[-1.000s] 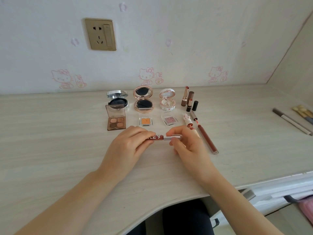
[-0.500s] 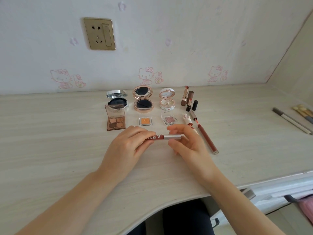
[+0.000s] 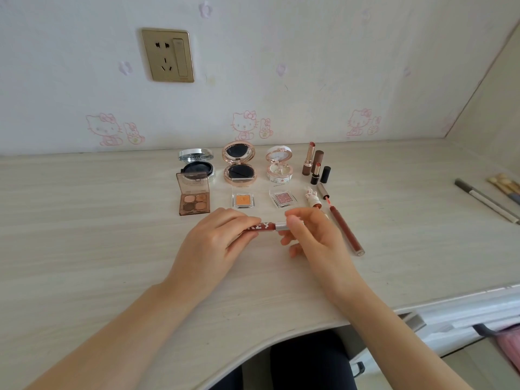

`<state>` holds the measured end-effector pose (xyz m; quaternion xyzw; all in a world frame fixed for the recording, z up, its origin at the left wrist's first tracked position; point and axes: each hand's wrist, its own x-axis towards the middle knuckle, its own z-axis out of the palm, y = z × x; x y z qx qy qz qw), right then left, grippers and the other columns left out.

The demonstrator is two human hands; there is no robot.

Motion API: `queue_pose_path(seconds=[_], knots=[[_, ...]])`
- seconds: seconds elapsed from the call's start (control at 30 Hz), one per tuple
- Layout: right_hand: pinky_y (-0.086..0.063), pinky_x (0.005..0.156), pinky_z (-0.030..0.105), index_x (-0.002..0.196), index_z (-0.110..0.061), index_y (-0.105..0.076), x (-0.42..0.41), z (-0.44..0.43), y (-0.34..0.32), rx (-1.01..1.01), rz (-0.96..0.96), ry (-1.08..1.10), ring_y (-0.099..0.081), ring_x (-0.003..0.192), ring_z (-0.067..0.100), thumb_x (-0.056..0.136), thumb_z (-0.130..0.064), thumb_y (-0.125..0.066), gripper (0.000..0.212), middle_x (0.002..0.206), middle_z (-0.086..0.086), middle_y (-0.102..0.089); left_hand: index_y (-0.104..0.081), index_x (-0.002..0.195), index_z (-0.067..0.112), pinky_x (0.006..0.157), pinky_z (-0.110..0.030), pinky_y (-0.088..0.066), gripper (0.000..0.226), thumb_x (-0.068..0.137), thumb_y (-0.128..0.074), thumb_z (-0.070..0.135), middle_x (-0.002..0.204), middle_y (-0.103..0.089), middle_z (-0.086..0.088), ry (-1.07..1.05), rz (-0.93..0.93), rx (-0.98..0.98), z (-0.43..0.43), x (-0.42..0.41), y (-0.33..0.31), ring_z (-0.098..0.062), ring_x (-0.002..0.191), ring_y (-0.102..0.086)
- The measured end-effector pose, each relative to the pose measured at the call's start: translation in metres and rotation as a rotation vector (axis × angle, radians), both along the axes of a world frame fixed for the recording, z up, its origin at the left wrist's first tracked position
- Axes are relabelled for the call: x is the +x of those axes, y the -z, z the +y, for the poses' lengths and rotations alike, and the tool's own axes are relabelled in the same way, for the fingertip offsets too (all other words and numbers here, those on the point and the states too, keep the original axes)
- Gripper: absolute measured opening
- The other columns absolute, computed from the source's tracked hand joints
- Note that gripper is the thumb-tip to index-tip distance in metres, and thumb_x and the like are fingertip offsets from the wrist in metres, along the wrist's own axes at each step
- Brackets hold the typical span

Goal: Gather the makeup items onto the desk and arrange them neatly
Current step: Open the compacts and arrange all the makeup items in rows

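Head view. Left hand [image 3: 213,243] grips the dark-red body of the lip gloss tube [image 3: 266,227]. Right hand [image 3: 318,240] pinches its silver cap end between thumb and fingers. The tube is horizontal, just above the counter [image 3: 84,235], at centre, between the two hands.

At 12 o'clock from the hands there are two tidy rows.
- **Back row:** silver compact [image 3: 196,164], rose-gold compact [image 3: 239,166] and white compact [image 3: 279,167], lids up, with the upright lipsticks [image 3: 315,164] at their 3 o'clock.
- **Front row:** eyeshadow quad [image 3: 194,202], orange shadow pan [image 3: 242,200], pink glitter pan [image 3: 283,199] and bunny lipstick [image 3: 312,197].

An open gloss [image 3: 344,229] lies with its wand out at 2 o'clock, just beside the right hand. Well apart at 3 o'clock, near the counter edge, are a grey pencil [image 3: 484,199] and brushes [image 3: 503,184].

**Step (judgement):** working the cap of the held gloss, probably opening it, since most laid-out items sit open. I can't tell the twist direction, and no gap shows at the cap seam.

**Next (judgement):**
- Steady the body with the left hand and draw the cap straight along the tube axis so the wand doesn't smear.
- Lay both pieces at 2 o'clock, parallel to the open gloss, without knocking the bunny lipstick.
- The pencil and brushes at 3 o'clock look ungathered.
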<state>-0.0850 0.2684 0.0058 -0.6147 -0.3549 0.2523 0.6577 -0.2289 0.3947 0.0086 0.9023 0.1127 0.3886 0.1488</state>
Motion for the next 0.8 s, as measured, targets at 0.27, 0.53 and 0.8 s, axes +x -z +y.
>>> queue_pose_path(seconds=[0.27,0.53,0.8], knots=[[-0.055,0.066,0.029,0.103,-0.016,-0.066,-0.001,-0.004,-0.004,0.015,-0.101,-0.034,-0.066,0.083,0.018,0.093,-0.001,-0.052,0.023,0.094,0.014,-0.064,-0.072,0.105,0.011,0.076,-0.039,-0.054,0.021,0.085,-0.068,0.016,0.096,-0.067,0.001,-0.034,0.003,-0.038,0.001,0.0,0.0,-0.018,0.088,-0.064],[-0.052,0.064,0.029,0.109,-0.018,-0.063,0.005,-0.014,-0.012,0.192,0.09,-0.086,-0.063,0.076,0.019,0.089,-0.009,-0.06,0.022,0.1,0.013,-0.065,-0.069,0.11,0.015,0.074,-0.025,-0.05,0.034,0.091,-0.053,0.038,0.093,-0.063,0.009,-0.009,0.053,-0.166,-0.004,0.0,-0.001,-0.005,0.084,-0.057],[-0.047,0.06,0.03,0.106,-0.022,-0.064,0.025,-0.031,-0.025,0.159,0.076,0.042,-0.057,0.067,0.017,0.085,-0.012,-0.063,0.023,0.089,0.009,-0.071,-0.054,0.125,0.03,0.079,-0.02,-0.048,0.037,0.091,-0.058,0.016,0.1,-0.059,0.013,0.034,0.138,-0.216,-0.014,0.003,0.007,-0.005,0.092,-0.058]])
